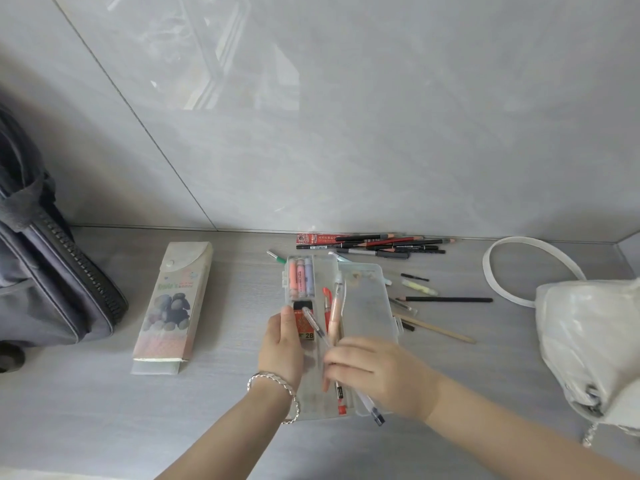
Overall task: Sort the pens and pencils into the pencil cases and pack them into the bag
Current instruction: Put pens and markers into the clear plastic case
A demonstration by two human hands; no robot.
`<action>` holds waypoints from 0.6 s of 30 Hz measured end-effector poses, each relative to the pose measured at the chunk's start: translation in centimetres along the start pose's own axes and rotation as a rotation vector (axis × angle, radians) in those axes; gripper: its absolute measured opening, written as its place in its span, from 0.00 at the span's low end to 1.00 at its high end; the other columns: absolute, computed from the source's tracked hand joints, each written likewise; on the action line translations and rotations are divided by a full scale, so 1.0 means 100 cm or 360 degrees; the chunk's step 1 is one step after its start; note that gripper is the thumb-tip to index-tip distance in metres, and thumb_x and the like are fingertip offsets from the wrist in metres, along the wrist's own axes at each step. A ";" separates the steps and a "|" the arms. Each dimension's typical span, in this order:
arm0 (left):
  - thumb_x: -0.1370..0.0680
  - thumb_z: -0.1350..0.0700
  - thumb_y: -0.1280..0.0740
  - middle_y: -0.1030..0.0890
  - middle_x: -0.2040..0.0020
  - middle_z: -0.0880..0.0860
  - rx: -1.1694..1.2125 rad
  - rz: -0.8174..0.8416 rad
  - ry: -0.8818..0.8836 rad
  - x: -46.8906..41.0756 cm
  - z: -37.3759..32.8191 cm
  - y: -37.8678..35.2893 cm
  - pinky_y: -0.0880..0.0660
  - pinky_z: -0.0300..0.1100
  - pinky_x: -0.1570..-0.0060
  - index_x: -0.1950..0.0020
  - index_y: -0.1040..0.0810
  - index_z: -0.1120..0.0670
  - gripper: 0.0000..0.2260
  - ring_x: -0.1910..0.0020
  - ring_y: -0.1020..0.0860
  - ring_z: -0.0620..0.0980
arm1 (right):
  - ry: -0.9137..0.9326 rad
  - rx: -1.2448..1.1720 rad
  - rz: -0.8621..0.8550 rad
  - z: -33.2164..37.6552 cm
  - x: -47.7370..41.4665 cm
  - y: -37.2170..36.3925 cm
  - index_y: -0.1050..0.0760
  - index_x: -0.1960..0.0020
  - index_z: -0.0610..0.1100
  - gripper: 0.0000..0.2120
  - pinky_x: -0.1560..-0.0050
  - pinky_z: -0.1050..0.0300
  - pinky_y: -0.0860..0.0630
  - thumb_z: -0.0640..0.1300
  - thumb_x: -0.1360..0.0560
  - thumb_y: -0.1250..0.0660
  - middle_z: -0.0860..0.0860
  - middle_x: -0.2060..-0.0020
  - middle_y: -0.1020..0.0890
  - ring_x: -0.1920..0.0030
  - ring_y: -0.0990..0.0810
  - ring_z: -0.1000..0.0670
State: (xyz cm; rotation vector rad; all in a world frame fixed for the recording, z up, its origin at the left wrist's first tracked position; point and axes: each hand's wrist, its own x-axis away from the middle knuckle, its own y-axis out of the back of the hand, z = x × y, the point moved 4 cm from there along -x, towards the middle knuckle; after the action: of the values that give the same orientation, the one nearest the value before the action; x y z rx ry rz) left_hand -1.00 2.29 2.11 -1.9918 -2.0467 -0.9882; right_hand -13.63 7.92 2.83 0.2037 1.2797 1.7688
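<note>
At the centre of the frame we see the clear pencil case (367, 299) lying open on the bench (225, 410). Our left grip (282, 344) holds its left edge, thumb on top. Our right grip (374, 372) pinches a clear pen (313, 322) slanting across the case. Loose pencils (381, 244) lie above it, and the dark bag (52, 271) stands at far left.

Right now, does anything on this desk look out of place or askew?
Yes: loose pencils lie scattered at odd angles right of the open clear case, some partly under its lid. The pens in the right hand jut past its near edge.
</note>
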 end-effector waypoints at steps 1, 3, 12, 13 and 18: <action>0.18 0.48 0.51 0.26 0.65 0.51 0.0011 0.0014 0.0015 0.000 0.000 -0.001 0.29 0.35 0.75 0.48 0.29 0.58 0.17 0.69 0.28 0.49 | -0.0064 -0.0068 -0.0021 0.000 -0.002 0.003 0.21 0.52 0.39 0.08 0.49 0.64 0.25 0.37 0.23 0.39 0.48 0.53 0.19 0.54 0.24 0.51; 0.18 0.48 0.51 0.24 0.65 0.54 0.0052 0.0040 0.0048 -0.001 0.000 -0.001 0.29 0.35 0.78 0.50 0.30 0.58 0.16 0.72 0.28 0.51 | -0.0270 -0.0204 -0.0157 -0.005 -0.004 0.015 0.23 0.46 0.41 0.12 0.39 0.68 0.30 0.44 0.20 0.43 0.48 0.49 0.20 0.48 0.24 0.54; 0.19 0.48 0.51 0.23 0.62 0.55 0.0003 0.0043 -0.0067 0.004 0.004 0.002 0.32 0.29 0.82 0.49 0.30 0.57 0.15 0.72 0.26 0.50 | -0.1429 -0.1502 -0.0878 -0.014 -0.017 0.053 0.25 0.56 0.41 0.05 0.69 0.61 0.26 0.32 0.26 0.36 0.42 0.66 0.18 0.72 0.24 0.53; 0.19 0.48 0.51 0.23 0.63 0.55 0.0007 0.0042 -0.0075 0.005 0.004 0.002 0.32 0.28 0.82 0.49 0.30 0.57 0.15 0.72 0.26 0.50 | -0.1482 -0.1535 -0.0844 -0.014 -0.017 0.049 0.26 0.55 0.41 0.05 0.70 0.62 0.26 0.32 0.26 0.35 0.44 0.69 0.19 0.73 0.24 0.53; 0.19 0.48 0.51 0.23 0.62 0.55 0.0003 0.0020 -0.0122 0.007 0.005 0.002 0.34 0.27 0.81 0.50 0.29 0.58 0.16 0.70 0.26 0.50 | -0.1709 -0.1534 -0.0577 -0.008 -0.017 0.028 0.30 0.44 0.44 0.13 0.70 0.63 0.24 0.35 0.26 0.34 0.48 0.68 0.20 0.73 0.21 0.54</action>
State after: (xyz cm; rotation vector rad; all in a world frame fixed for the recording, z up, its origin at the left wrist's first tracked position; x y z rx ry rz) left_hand -0.71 3.18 2.13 -2.0699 -2.0698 -0.9210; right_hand -14.70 5.98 5.37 0.2748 -0.3120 1.4013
